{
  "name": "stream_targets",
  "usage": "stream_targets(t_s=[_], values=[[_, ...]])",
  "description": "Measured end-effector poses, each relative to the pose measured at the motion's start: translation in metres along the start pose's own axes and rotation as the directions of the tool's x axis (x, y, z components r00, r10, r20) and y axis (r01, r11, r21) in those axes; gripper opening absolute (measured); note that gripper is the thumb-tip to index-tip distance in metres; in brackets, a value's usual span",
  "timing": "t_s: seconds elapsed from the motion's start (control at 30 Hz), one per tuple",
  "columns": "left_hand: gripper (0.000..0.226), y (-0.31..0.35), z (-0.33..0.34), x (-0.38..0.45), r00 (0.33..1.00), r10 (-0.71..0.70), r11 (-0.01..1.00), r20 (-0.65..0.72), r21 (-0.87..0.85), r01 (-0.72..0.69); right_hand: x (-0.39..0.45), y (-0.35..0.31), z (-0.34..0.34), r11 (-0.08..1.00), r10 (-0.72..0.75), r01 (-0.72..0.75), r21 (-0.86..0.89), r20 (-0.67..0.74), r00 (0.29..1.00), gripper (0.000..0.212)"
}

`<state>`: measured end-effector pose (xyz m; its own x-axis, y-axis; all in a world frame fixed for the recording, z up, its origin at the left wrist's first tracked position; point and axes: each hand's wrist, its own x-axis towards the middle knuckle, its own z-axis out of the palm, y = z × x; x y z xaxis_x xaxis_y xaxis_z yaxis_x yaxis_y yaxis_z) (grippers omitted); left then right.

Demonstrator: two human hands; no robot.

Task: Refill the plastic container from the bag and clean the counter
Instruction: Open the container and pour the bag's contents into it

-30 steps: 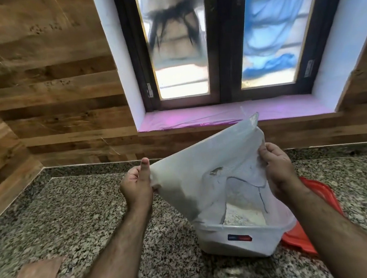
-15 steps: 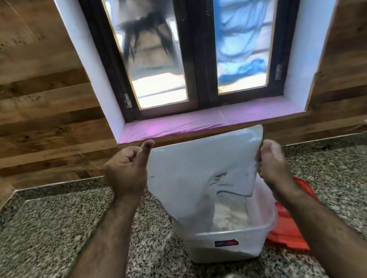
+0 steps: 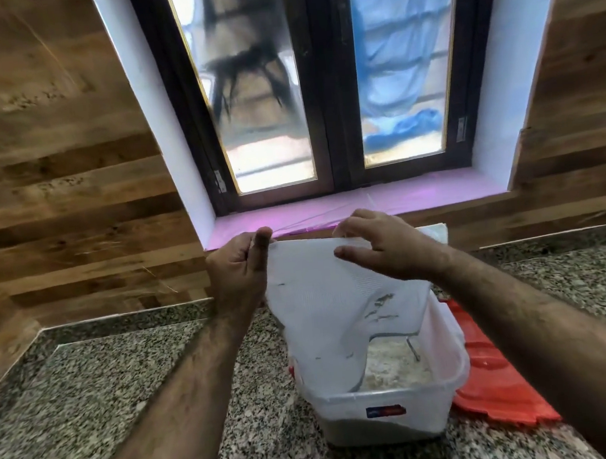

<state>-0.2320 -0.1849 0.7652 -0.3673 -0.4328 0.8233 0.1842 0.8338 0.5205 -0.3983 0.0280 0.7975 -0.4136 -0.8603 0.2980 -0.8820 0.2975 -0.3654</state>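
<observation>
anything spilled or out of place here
No spill shows on the counter. The bag hangs upended into the container, as the refill needs. The red lid lies beside the container, partly hidden by the right arm. Nothing stands out.

Left hand (image 3: 241,272) pinched, right hand (image 3: 388,247) spread

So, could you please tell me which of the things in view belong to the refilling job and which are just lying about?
Part of the job:
- white bag, upended over the container, pinched by the left hand
- plastic container, holding some powder
- right hand, fingers spread at the bag's top edge
- red lid, beside the container
- granite counter

Just there:
- window
- pink sill
</observation>
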Motion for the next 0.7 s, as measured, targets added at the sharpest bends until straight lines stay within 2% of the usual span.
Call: stream_targets(t_s=[0.1, 0.2, 0.27, 0.37, 0.5, 0.53, 0.6, 0.63, 0.67, 0.7], values=[[0.076, 0.0, 0.0, -0.001, 0.999, -0.028, 0.999, -0.015, -0.027, 0.027, 0.008, 0.0, 0.014, 0.996, -0.081, 0.082, 0.031, -0.057, 0.995, 0.025], [0.058, 0.002, 0.0, 0.0, 0.998, -0.03, 0.999, -0.048, -0.039, 0.028, 0.008, -0.002, 0.025, 0.983, -0.181, 0.179, -0.025, -0.124, 0.976, 0.016], [0.057, 0.001, 0.0, 0.0, 0.997, -0.057, 0.996, -0.054, -0.066, 0.053, 0.006, -0.003, 0.032, 0.98, -0.197, 0.19, -0.054, -0.197, 0.96, 0.017], [0.077, 0.012, -0.005, -0.007, 0.979, -0.204, 0.965, 0.016, -0.163, 0.204, 0.005, -0.002, 0.036, 0.987, -0.156, 0.137, -0.08, -0.346, 0.925, 0.028], [0.119, 0.043, -0.007, -0.021, 0.936, -0.352, 0.896, -0.01, -0.292, 0.334, 0.001, 0.0, 0.036, 0.979, -0.185, 0.119, -0.165, -0.485, 0.855, 0.02], [0.12, 0.048, -0.006, -0.026, 0.928, -0.369, 0.871, 0.05, -0.329, 0.364, 0.0, 0.0, 0.037, 0.977, -0.198, 0.126, -0.174, -0.501, 0.843, 0.018], [0.119, 0.058, -0.006, -0.034, 0.889, -0.356, 0.79, 0.287, -0.417, 0.45, 0.0, 0.001, 0.041, 0.972, -0.22, 0.142, -0.186, -0.521, 0.825, 0.016], [0.124, 0.06, -0.008, -0.038, 0.867, -0.341, 0.774, 0.363, -0.415, 0.478, -0.001, 0.002, 0.042, 0.972, -0.224, 0.148, -0.182, -0.529, 0.818, 0.016], [0.13, 0.06, -0.009, -0.04, 0.862, -0.328, 0.786, 0.388, -0.395, 0.476, -0.001, 0.004, 0.043, 0.973, -0.225, 0.154, -0.175, -0.536, 0.814, 0.016], [0.134, 0.058, -0.009, -0.043, 0.873, -0.349, 0.807, 0.341, -0.364, 0.465, -0.003, 0.006, 0.043, 0.972, -0.229, 0.16, -0.171, -0.541, 0.809, 0.016]])
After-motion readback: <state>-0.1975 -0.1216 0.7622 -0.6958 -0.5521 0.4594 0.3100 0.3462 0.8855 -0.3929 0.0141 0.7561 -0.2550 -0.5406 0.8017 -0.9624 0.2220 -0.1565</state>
